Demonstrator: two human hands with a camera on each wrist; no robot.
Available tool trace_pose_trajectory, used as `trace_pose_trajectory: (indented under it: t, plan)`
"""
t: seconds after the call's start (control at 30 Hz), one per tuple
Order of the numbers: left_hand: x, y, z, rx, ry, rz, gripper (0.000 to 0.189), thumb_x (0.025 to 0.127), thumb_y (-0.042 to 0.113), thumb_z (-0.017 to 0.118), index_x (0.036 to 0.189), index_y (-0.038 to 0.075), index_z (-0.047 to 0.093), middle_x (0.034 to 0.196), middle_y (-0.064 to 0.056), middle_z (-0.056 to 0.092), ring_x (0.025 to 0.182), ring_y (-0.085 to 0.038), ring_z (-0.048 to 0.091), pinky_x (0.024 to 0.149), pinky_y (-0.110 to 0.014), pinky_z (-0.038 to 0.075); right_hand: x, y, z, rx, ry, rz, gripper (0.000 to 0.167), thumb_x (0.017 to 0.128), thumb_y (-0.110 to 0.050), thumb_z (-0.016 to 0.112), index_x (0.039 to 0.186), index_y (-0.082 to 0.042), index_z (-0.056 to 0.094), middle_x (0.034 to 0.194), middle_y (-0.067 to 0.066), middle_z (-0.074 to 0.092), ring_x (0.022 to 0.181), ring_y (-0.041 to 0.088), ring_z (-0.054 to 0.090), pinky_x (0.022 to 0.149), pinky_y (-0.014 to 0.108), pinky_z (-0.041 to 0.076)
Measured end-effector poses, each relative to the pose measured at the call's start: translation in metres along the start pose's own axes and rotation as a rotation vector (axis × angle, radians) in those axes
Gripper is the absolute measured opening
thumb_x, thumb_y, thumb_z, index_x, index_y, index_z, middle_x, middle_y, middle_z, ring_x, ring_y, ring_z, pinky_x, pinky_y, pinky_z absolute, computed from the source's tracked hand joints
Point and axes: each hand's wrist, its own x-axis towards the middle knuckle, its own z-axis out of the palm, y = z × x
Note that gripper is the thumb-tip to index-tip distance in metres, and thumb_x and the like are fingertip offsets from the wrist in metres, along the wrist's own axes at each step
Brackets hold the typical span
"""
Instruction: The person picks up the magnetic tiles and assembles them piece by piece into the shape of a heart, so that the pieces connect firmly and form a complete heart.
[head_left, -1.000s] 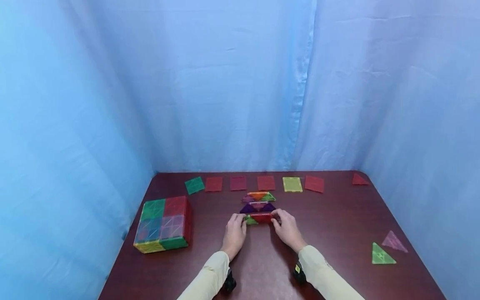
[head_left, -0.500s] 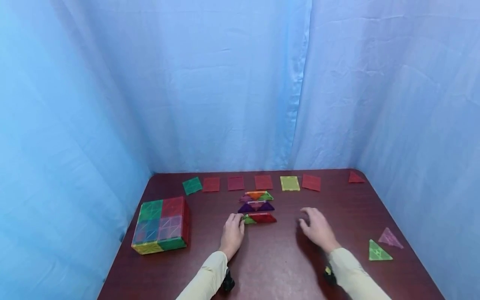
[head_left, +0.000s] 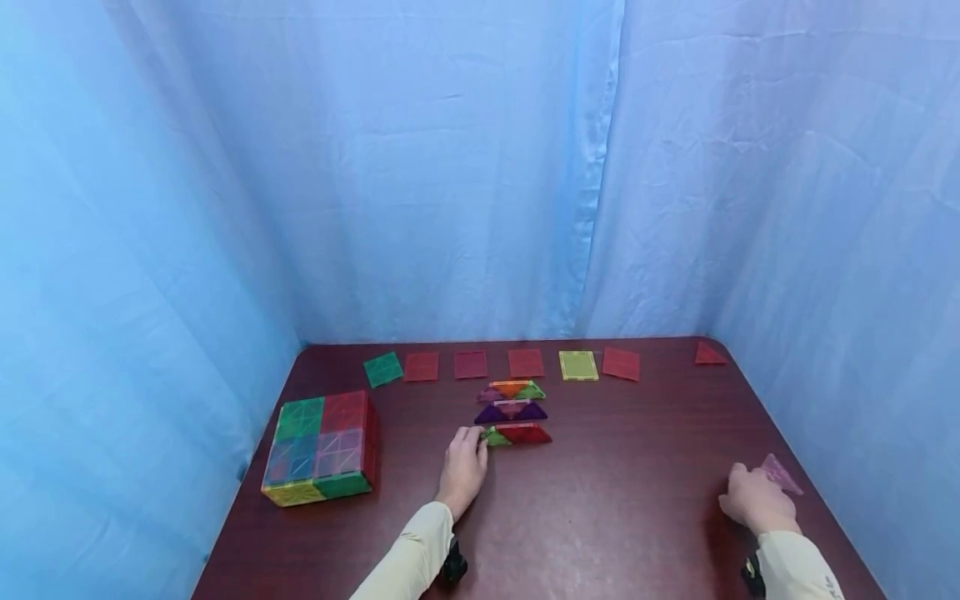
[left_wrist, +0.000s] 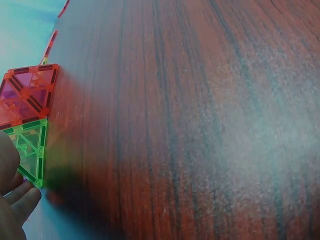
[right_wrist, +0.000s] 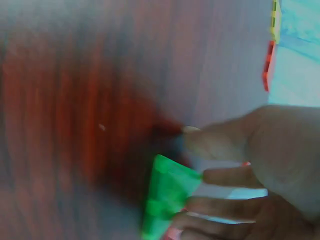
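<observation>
My left hand (head_left: 462, 468) pinches the end of a light-green triangular magnetic tile (left_wrist: 31, 147) between thumb and fingers. The tile stands on edge, joined to red triangular tiles (left_wrist: 37, 90) in a short upright row. Behind it stand two similar rows, one purple and pink (head_left: 512, 411), one pink, orange and green (head_left: 513, 391). Far to the right, my right hand (head_left: 757, 500) reaches over another green triangular tile (right_wrist: 172, 195), its fingertips at the tile's edge and its thumb held apart. In the head view the hand hides that tile. A pink triangular tile (head_left: 782, 475) lies just beyond.
A box-shaped stack of coloured square tiles (head_left: 318, 446) stands on the left. Along the back edge lie several flat square tiles, among them a yellow one (head_left: 578, 366) and a green one (head_left: 383, 369). A red triangle (head_left: 709, 354) lies at the far right corner. Blue curtains (head_left: 450, 167) surround the table.
My right hand has let go of the red end of the front row and moved far right, over the loose green triangular tile. The left hand keeps its grip at the row's left end.
</observation>
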Motion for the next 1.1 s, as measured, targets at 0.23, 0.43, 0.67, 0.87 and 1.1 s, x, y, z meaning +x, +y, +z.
trace_pose_trajectory:
  t: [0.23, 0.43, 0.67, 0.87, 1.1]
  plan:
    - [-0.007, 0.002, -0.008, -0.012, -0.006, -0.045, 0.018, 0.092, 0.005, 0.071, 0.110, 0.001, 0.070, 0.101, -0.012, 0.068, 0.093, -0.028, 0.069, 0.083, -0.040, 0.058, 0.007, -0.003, 0.016, 0.013, 0.233, -0.185, 0.042, 0.087, -0.012, 0.069, 0.121, 0.011, 0.062, 0.110, 0.039, 0.058, 0.094, 0.058, 0.059, 0.076, 0.067, 0.050]
    - [-0.021, -0.001, -0.017, 0.042, 0.024, 0.006, 0.011, 0.088, 0.003, 0.072, 0.098, 0.003, 0.069, 0.089, -0.008, 0.063, 0.081, -0.023, 0.064, 0.074, -0.037, 0.055, 0.015, -0.042, 0.041, 0.127, 0.355, -0.397, 0.038, 0.085, -0.006, 0.073, 0.121, 0.004, 0.070, 0.100, 0.021, 0.066, 0.088, 0.038, 0.065, 0.078, 0.056, 0.053]
    - [-0.036, 0.012, -0.016, 0.054, -0.016, 0.117, 0.005, 0.088, 0.005, 0.072, 0.090, 0.008, 0.069, 0.082, -0.001, 0.062, 0.073, -0.017, 0.062, 0.066, -0.030, 0.054, 0.008, -0.139, 0.071, 0.245, 0.397, -0.471, 0.034, 0.083, -0.010, 0.080, 0.116, -0.003, 0.075, 0.097, 0.012, 0.068, 0.085, 0.025, 0.064, 0.077, 0.045, 0.055]
    - [-0.041, 0.036, -0.010, 0.124, -0.193, 0.288, 0.010, 0.089, 0.008, 0.070, 0.098, 0.007, 0.075, 0.099, -0.004, 0.070, 0.092, -0.020, 0.068, 0.079, -0.032, 0.058, -0.002, -0.214, 0.101, 0.421, 0.454, -0.521, 0.015, 0.077, -0.013, 0.088, 0.088, -0.011, 0.078, 0.084, 0.002, 0.069, 0.074, 0.015, 0.067, 0.067, 0.028, 0.055]
    - [-0.037, 0.047, -0.002, 0.309, -0.334, 0.400, 0.033, 0.091, 0.011, 0.069, 0.123, 0.004, 0.071, 0.125, -0.008, 0.071, 0.115, -0.020, 0.068, 0.096, -0.030, 0.055, 0.001, -0.247, 0.113, 0.473, 0.574, -0.571, 0.009, 0.076, -0.008, 0.087, 0.081, -0.008, 0.079, 0.080, 0.003, 0.074, 0.071, 0.015, 0.069, 0.063, 0.026, 0.055]
